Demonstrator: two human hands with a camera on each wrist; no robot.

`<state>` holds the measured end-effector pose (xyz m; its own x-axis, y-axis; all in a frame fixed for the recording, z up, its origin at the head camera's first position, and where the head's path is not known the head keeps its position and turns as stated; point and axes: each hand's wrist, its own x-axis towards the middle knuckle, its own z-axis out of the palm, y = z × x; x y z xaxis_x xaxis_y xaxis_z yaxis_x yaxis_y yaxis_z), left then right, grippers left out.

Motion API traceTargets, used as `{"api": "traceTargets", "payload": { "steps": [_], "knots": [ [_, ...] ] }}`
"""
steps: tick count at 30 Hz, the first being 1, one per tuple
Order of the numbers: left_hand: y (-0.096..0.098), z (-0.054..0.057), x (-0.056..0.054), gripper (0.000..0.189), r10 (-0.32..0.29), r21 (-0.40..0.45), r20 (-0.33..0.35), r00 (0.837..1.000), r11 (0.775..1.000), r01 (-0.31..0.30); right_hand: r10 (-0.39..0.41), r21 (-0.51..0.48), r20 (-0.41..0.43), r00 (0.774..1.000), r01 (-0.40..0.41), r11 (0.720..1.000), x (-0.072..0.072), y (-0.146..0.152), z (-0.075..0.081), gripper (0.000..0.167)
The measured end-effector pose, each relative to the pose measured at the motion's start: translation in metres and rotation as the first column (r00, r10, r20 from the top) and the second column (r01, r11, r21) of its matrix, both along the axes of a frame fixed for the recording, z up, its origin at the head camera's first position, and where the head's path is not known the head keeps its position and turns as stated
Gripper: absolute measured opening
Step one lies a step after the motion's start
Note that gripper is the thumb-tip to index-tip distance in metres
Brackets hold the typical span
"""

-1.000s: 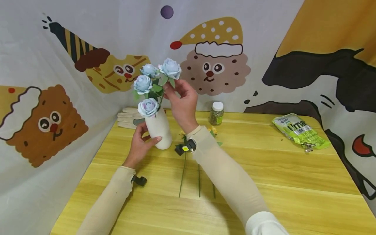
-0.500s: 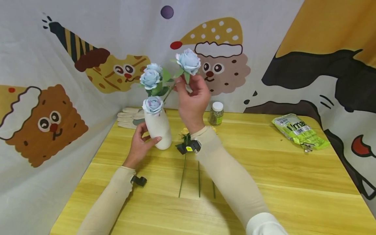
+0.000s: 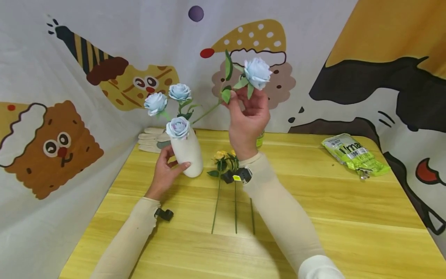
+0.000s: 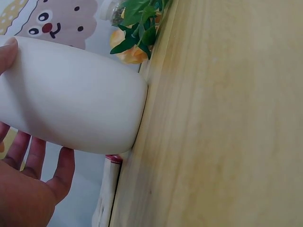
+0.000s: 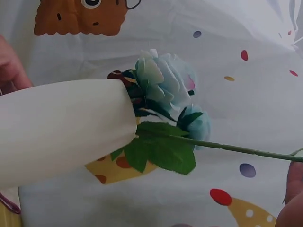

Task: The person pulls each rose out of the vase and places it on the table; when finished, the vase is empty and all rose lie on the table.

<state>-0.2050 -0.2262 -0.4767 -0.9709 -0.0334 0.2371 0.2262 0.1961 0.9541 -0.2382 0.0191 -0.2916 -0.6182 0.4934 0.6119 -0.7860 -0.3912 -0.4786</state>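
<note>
In the head view my left hand [image 3: 164, 174] holds the white vase [image 3: 188, 153] around its lower half, with the thumb in front. The left wrist view has the vase's base [image 4: 137, 118] standing on the table. Up and to the right, my right hand [image 3: 249, 122] pinches the leafy stem of a blue rose [image 3: 258, 73] just under its bloom. That stem [image 5: 227, 149] slants into the vase mouth, its lower end hidden inside. Three other blue roses stay in the vase: one droops over the front rim [image 3: 178, 128], one leans left [image 3: 155, 104], one stands behind [image 3: 179, 92].
Yellow roses [image 3: 221, 155] with long green stems lie right of the vase, partly behind my right wrist. Pale gloves [image 3: 148, 140] lie behind the vase. A jar [image 3: 260, 140] is mostly covered by my right hand. A green bag [image 3: 352, 153] lies far right. Printed cloth hangs behind.
My right hand has moved right, drawing one blue rose away from the others and partly out of the vase. The remaining roses have shifted and spread. My left hand keeps its place on the vase.
</note>
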Motion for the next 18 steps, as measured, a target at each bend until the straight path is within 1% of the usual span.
{"api": "traceTargets", "payload": {
  "steps": [5,7,12,18],
  "knots": [
    [0.0,0.001,-0.001,0.074,-0.001,0.001,-0.005,1.0,1.0,0.001,0.009,-0.087,-0.016,1.0,-0.01,0.996,0.003,0.01,-0.004,0.036],
    [0.0,0.001,-0.001,0.074,-0.002,0.002,-0.007,1.0,1.0,0.002,0.008,-0.115,-0.01,1.0,-0.009,0.993,0.004,0.014,-0.004,0.038],
    [-0.001,0.0,-0.001,0.074,0.005,0.003,-0.004,1.0,1.0,-0.005,0.036,-0.162,0.021,0.999,-0.032,0.986,0.008,0.025,-0.01,0.039],
    [0.0,0.001,-0.001,0.075,0.003,0.009,-0.009,1.0,1.0,-0.003,0.049,-0.201,0.046,0.998,-0.039,0.979,0.011,0.042,-0.022,0.045]
  ]
}}
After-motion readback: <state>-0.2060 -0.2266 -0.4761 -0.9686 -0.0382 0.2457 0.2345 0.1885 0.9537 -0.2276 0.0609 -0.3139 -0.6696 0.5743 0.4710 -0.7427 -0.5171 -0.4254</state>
